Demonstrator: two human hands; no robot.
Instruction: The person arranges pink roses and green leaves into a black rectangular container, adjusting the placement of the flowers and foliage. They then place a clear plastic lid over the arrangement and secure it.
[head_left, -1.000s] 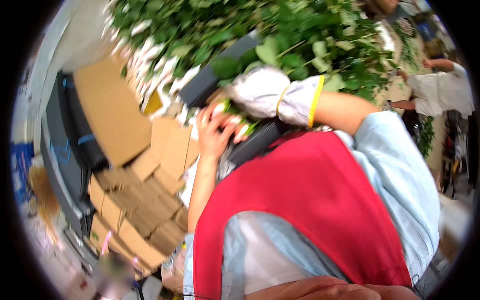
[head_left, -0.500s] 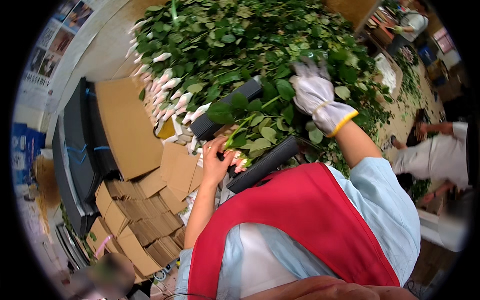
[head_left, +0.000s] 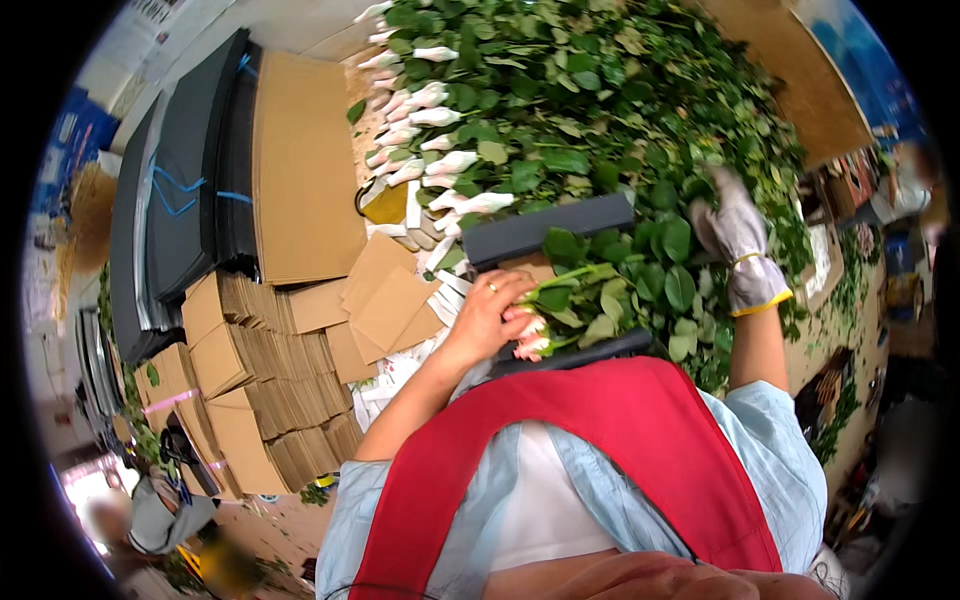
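My bare left hand (head_left: 490, 315), with a ring on one finger, curls its fingers round the heads of several pink roses (head_left: 531, 340). Their leafy green stems (head_left: 605, 290) run rightward between a dark grey padded strip (head_left: 550, 228) on the far side and a second dark strip (head_left: 600, 350) against my red apron. My right hand (head_left: 742, 245) wears a white-grey glove with a yellow cuff. It is over the leaves farther right, thumb apart and fingers stretched away from me, their tips smeared by motion. Nothing shows in its grasp.
A large heap of leafy rose stems (head_left: 600, 100) covers the far side, its white-wrapped heads (head_left: 437, 117) pointing left. At left stand dark sheets (head_left: 190, 180), a tall cardboard panel (head_left: 305, 170) and stacked folded cardboard (head_left: 290, 370). A brown board (head_left: 790, 80) rises at far right.
The whole view has turned and shifted. My left hand stays at the rose heads, and my gloved right hand stays over the leafy stems, its fingers blurred.
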